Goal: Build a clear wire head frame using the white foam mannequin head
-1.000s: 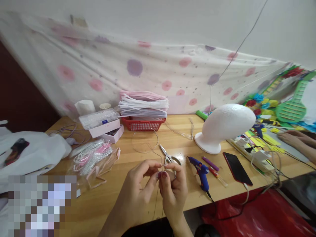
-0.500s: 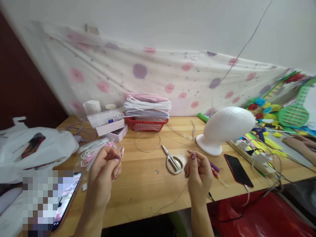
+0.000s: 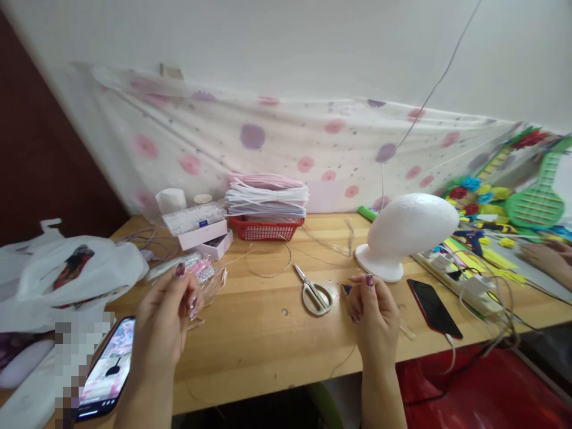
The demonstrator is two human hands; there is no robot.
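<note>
My left hand (image 3: 161, 319) is closed in a pinch above the left part of the table, beside a plastic bag of pearl strings (image 3: 206, 273). My right hand (image 3: 378, 319) pinches too, to the right of the open-handled scissors (image 3: 316, 296). A thin clear wire (image 3: 345, 360) trails below my right hand towards the table's front edge. Another fine strand runs from near my left fingers towards the loose wire loop (image 3: 290, 256); between my hands the wire is too fine to follow. Purple and clear-handled tools lie partly hidden behind my right hand.
A white foam head (image 3: 409, 229) stands at right, near a black phone (image 3: 434, 308) and a power strip (image 3: 478, 301) with cables. The red basket (image 3: 268, 229) holds pipe cleaners. Stacked boxes (image 3: 203, 238), a lit phone (image 3: 107, 375) and a plastic bag are left. Another person's hand (image 3: 547, 256) is far right.
My hands have moved further apart, the left one leftwards and the right one rightwards, both still pinched. The wire below my right hand has shifted right with it.
</note>
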